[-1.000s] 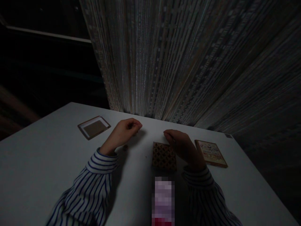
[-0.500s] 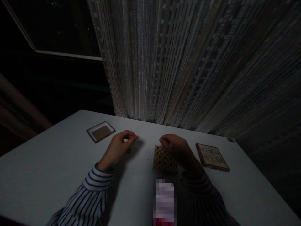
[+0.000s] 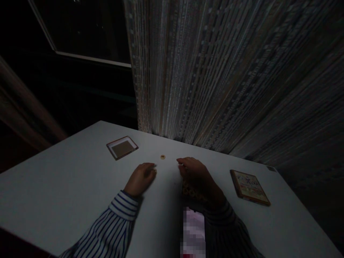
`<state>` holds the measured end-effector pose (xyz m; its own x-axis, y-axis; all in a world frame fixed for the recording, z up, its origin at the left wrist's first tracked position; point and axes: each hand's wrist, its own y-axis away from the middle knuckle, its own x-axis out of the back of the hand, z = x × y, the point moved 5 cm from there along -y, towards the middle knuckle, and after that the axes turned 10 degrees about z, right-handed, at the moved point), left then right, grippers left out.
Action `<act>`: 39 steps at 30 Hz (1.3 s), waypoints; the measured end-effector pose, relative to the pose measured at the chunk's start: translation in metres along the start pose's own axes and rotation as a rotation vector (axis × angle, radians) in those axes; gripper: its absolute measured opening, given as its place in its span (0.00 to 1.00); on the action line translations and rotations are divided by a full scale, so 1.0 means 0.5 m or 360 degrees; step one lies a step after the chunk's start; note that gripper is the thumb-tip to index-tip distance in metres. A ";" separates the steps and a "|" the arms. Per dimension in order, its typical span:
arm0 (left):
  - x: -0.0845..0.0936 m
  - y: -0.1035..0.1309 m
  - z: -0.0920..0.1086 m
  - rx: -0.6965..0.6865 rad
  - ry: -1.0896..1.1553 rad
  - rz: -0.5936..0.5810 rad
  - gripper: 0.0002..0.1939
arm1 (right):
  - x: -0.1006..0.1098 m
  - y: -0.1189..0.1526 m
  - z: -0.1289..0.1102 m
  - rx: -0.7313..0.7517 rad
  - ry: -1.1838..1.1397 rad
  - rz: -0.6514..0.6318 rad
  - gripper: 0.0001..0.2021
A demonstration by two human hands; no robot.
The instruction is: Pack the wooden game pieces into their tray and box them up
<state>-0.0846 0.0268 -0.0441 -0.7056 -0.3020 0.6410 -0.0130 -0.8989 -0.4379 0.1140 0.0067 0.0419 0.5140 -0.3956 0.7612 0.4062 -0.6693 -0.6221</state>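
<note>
A small round wooden piece with a dark mark lies flat on the white table. Nearer to me, my left hand has its thumb and forefinger closed about another round wooden piece, low over the tabletop. My right hand hovers above a box of round wooden pieces, covering most of it. Its thumb and fingertips are drawn together in a pinch; what they hold, if anything, is too dark to make out.
A shallow framed tray sits at the back left of the table. To the right lies a box lid with a printed picture. A phone is at the near edge. String curtains hang behind.
My left hand has let go of a small piece on the table and drawn back toward me onto another. My right hand has lowered, covering more of the box. The view has shifted slightly.
</note>
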 end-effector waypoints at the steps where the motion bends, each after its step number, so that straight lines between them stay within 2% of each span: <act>1: -0.005 0.002 -0.001 -0.0033 -0.0043 -0.0031 0.18 | -0.005 -0.002 -0.003 -0.0007 0.0013 -0.0025 0.13; 12: -0.016 0.006 -0.001 -0.0081 -0.0207 -0.0131 0.17 | -0.031 0.010 -0.003 -0.0048 0.0103 -0.0275 0.13; 22: -0.015 0.005 0.005 -0.0091 -0.0205 -0.0082 0.16 | -0.037 0.015 0.001 -0.0056 0.0090 -0.0310 0.13; 26: -0.013 0.005 0.011 -0.0074 -0.0059 -0.0024 0.17 | -0.037 0.017 0.003 -0.0044 0.0114 -0.0302 0.13; 29: -0.014 0.006 0.012 0.0019 0.0154 0.0039 0.17 | -0.035 0.018 0.004 -0.0045 0.0116 -0.0295 0.13; 33: -0.022 0.009 0.006 0.0298 0.0477 0.0074 0.17 | -0.032 0.017 0.004 -0.0047 0.0097 -0.0287 0.12; 39: -0.043 0.020 0.015 0.0740 0.0932 -0.0106 0.18 | -0.030 0.020 0.010 -0.0059 0.0092 -0.0262 0.12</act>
<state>-0.0646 0.0217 -0.0577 -0.9770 -0.1407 0.1599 0.1401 -0.9900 -0.0153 0.1145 0.0089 0.0233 0.3978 -0.3134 0.8623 0.4529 -0.7503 -0.4816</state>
